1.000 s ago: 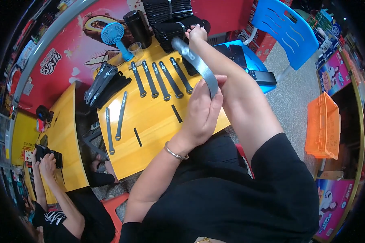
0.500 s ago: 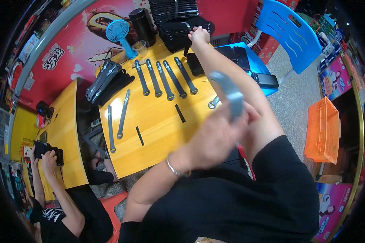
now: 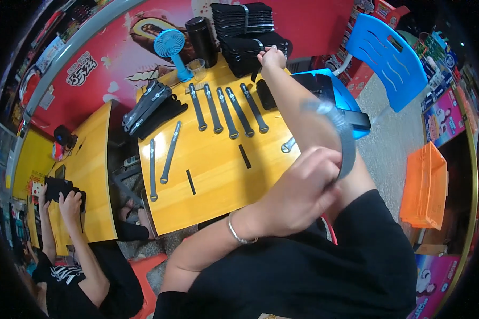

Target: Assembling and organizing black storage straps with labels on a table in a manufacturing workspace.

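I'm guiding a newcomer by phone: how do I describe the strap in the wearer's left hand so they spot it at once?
Find the yellow wood-grained table in the middle of the view. By its near right corner, the bare left hand, silver metal bangle at its wrist, grips a dark grey band-like strap. It is lifted and curved, unlike the straight grey straps lying on the table.

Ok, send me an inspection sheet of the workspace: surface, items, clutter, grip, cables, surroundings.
Surface: yellow table, with two short dark strips.
Items: five grey straps in a row, two more at left, one partly hidden; strap bundle and black stack farther back.
Clutter: blue fan, clear cup, black cylinder.
Grip: left hand holds a blurred grey strap; right hand is by the black stack, hold unclear.
Cables: nothing clearly seen.
Surroundings: blue chair, orange crate; co-worker's hands on a black object at another table.
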`<state>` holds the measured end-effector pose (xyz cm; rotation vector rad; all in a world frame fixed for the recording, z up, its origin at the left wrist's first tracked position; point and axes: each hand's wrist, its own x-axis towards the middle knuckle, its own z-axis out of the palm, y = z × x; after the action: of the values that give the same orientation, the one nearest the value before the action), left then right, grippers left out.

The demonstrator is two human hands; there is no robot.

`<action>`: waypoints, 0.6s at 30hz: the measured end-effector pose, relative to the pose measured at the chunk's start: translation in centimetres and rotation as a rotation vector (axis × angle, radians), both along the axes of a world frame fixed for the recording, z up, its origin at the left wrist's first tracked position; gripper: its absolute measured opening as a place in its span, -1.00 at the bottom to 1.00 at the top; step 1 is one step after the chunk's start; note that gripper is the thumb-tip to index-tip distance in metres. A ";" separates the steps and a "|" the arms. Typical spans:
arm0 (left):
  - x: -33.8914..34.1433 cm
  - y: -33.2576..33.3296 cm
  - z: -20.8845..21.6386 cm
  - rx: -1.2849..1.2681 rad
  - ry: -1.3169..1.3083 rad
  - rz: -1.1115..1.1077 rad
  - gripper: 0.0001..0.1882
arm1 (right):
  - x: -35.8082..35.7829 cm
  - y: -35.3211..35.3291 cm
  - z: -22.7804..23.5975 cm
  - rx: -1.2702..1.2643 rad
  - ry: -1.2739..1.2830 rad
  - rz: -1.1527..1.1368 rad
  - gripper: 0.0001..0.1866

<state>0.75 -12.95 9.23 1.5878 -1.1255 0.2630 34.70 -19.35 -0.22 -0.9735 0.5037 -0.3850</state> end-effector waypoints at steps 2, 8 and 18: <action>1.3 -0.7 -0.9 -0.030 0.120 -0.017 -0.78 | 0.6 -2.5 -2.1 -0.072 -0.482 -0.008 -0.68; 4.0 0.2 -1.9 -0.020 0.170 0.240 -0.74 | -0.8 -3.8 0.4 0.477 -0.255 0.215 -0.70; 2.6 -0.6 -0.6 -0.085 0.210 -0.058 -0.78 | -1.2 -2.6 3.1 0.407 -0.046 -0.118 -0.68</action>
<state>3.33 -13.50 8.60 1.4687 -0.9833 0.1019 33.49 -21.99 2.88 -0.5424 0.5730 -0.3907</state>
